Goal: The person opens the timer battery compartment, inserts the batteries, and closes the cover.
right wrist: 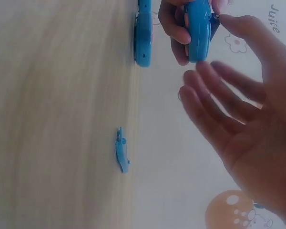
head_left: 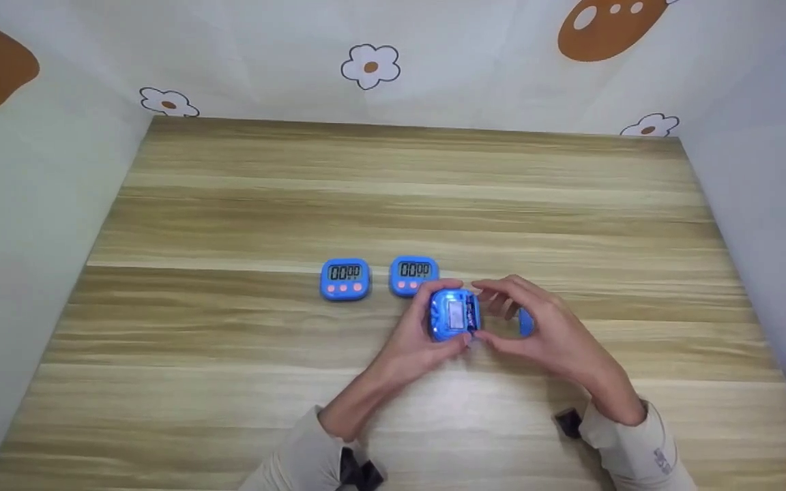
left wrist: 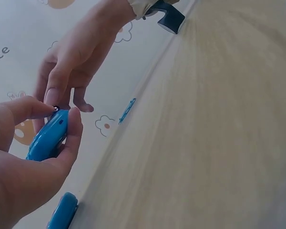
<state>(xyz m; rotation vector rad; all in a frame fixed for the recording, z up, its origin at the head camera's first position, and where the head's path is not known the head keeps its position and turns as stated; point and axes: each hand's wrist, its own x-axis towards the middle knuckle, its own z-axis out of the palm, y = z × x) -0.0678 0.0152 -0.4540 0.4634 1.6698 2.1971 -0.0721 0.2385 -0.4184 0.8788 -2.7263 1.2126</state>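
My left hand (head_left: pixel 403 344) grips a blue digital timer (head_left: pixel 439 319) by its edges, its back turned up with the battery slot uncovered. A small battery (head_left: pixel 471 312) lies in that slot; its metal end (right wrist: pixel 216 16) pokes out in the right wrist view. The thumb of my right hand (head_left: pixel 553 331) touches the battery's end, while the other fingers are spread loosely near the timer's side. Under the right hand, a small blue battery cover (right wrist: pixel 122 152) lies on the table, partly hidden by the hand in the head view.
Two more blue timers, a left one (head_left: pixel 345 279) and a right one (head_left: pixel 413 275), lie face up behind my hands with 00:00 on their displays. The left hand overlaps the right timer's corner. Patterned cloth walls (head_left: pixel 461 75) border the wooden table (head_left: pixel 393 191).
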